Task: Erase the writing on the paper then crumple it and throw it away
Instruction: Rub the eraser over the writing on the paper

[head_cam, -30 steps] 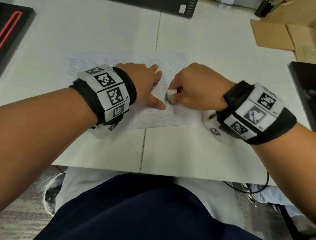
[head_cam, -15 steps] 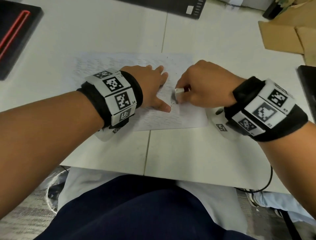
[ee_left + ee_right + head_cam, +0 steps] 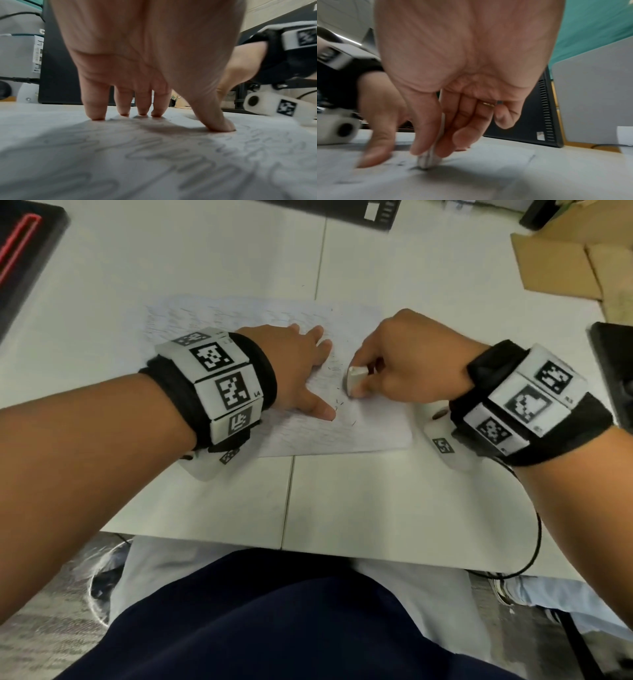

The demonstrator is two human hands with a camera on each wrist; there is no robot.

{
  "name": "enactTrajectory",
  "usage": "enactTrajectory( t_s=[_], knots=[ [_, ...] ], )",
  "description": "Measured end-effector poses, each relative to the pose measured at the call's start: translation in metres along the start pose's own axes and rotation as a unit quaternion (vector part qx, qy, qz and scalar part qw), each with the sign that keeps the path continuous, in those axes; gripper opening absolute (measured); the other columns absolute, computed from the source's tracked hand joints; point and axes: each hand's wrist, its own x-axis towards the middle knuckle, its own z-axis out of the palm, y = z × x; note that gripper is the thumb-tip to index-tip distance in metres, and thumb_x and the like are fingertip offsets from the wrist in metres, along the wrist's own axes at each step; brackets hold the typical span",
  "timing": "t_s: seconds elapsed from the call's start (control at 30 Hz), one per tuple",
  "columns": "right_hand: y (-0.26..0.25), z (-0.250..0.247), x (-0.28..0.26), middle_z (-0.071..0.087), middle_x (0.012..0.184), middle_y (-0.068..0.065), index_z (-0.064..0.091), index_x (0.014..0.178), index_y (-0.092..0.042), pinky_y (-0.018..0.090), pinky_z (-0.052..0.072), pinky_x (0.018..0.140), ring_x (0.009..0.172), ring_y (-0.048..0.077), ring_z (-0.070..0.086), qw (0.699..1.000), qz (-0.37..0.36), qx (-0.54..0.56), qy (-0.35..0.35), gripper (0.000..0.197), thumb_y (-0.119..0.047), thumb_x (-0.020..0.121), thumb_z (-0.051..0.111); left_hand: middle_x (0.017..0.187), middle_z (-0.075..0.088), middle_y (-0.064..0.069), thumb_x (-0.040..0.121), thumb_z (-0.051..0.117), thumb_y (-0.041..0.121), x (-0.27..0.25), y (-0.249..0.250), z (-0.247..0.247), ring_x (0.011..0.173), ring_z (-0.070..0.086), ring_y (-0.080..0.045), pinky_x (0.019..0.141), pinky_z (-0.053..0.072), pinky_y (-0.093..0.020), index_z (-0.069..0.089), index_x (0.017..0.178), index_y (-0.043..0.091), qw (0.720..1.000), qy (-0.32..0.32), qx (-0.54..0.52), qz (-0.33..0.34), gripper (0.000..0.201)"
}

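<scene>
White eraser (image 3: 354,377) rubbing paper (image 3: 370,429)

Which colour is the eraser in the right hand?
White; the eraser shows best in the head view.

Even, soft overhead light, shadows pooling under both palms. Wrist views are blurred close up; head view bends at its edges.

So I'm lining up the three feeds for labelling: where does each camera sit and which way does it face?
Head: above, looking down at paper, both forearms, lap.
Left wrist: under the wrist, along left hand pressing paper.
Right wrist: under the wrist, along right hand pinching eraser.
Shared: each wrist view shows the other hand; all show the paper.
</scene>
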Motion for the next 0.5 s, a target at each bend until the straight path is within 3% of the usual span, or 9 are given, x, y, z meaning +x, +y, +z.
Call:
enactTrajectory(
  t_s=[0.07,0.13,0.23,0.3,0.43,0.5],
  knots=[
    [-0.005,0.009,-0.014,0.074,0.081,0.002,0.078,0.098,-0.016,0.041,0.057,0.074,0.076,0.023,0.066,0.999,-0.018,-0.029,-0.014,0.023,-0.035,0.092,0.068,0.164,-0.001,0.003,0.075,0.045,0.081,0.000,0.000,0.000,0.148,0.016,-0.026,0.107,0.038,-0.049,0.009,0.155,0.020,1.000,0.003,-0.004,0.000,0.107],
    [-0.008,0.019,-0.030,0.072,0.080,0.000,0.077,0.099,-0.017,0.042,0.055,0.073,0.075,0.022,0.064,0.998,-0.040,-0.038,-0.035,0.022,-0.036,0.093,0.066,0.163,0.005,0.002,0.074,0.047,0.081,-0.001,0.001,-0.001,0.145,0.022,-0.028,0.105,0.040,-0.049,0.015,0.154,0.019,1.000,0.009,-0.002,0.000,0.106],
    [-0.011,0.022,-0.044,0.070,0.081,-0.010,0.077,0.106,-0.033,0.031,0.051,0.069,0.072,0.011,0.060,0.996,-0.056,-0.015,-0.062,0.016,-0.036,0.094,0.066,0.164,0.002,0.002,0.075,0.048,0.079,-0.001,0.003,-0.004,0.147,0.019,-0.028,0.109,0.037,-0.047,0.012,0.155,0.018,1.000,0.005,-0.002,-0.001,0.107],
    [-0.010,0.017,-0.041,0.070,0.081,-0.012,0.076,0.108,-0.035,0.024,0.048,0.067,0.072,0.007,0.060,0.996,-0.048,-0.016,-0.076,0.018,-0.039,0.095,0.065,0.164,0.000,0.002,0.076,0.048,0.079,-0.001,0.004,-0.005,0.147,0.018,-0.027,0.109,0.035,-0.046,0.011,0.156,0.019,1.000,0.006,0.001,0.000,0.107],
    [0.000,0.003,-0.013,0.073,0.082,-0.007,0.079,0.102,-0.024,0.034,0.055,0.072,0.074,0.014,0.063,1.000,-0.015,-0.020,-0.016,0.020,-0.036,0.093,0.067,0.163,-0.004,0.002,0.076,0.047,0.079,-0.003,0.003,-0.003,0.148,0.015,-0.025,0.109,0.034,-0.045,0.007,0.156,0.020,1.000,0.007,-0.001,-0.001,0.107],
    [0.003,-0.001,-0.004,0.073,0.079,-0.007,0.080,0.099,-0.022,0.032,0.055,0.071,0.073,0.014,0.063,1.000,-0.002,-0.014,0.007,0.017,-0.034,0.092,0.070,0.164,-0.004,0.002,0.076,0.046,0.079,-0.003,0.003,-0.003,0.148,0.014,-0.025,0.108,0.034,-0.045,0.005,0.156,0.020,1.000,0.003,-0.003,0.001,0.108]
  ],
)
